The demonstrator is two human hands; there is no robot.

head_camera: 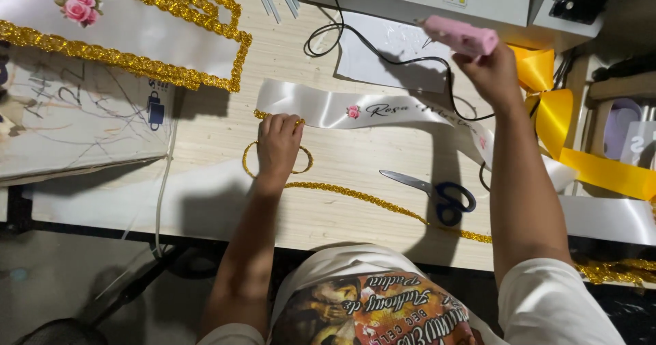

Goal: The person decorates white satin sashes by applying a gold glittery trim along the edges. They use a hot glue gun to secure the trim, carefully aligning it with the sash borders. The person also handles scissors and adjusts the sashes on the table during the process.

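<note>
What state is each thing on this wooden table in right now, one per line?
Pink glue gun: lifted off the table, gripped by right hand.
Gold glitter trim: lying loose, its end pressed by left hand.
White satin ribbon: unrolled flat.
Blue-handled scissors: closed, lying flat.
Yellow satin ribbon: looped.

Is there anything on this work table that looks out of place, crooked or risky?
Mostly orderly. Two things stand out: the scissors lie open on the gold glitter trim, and the black cord runs in loose loops across the table and under the white ribbon. The right hand holds the pink glue gun above the ribbon; the left hand presses the trim.
</note>
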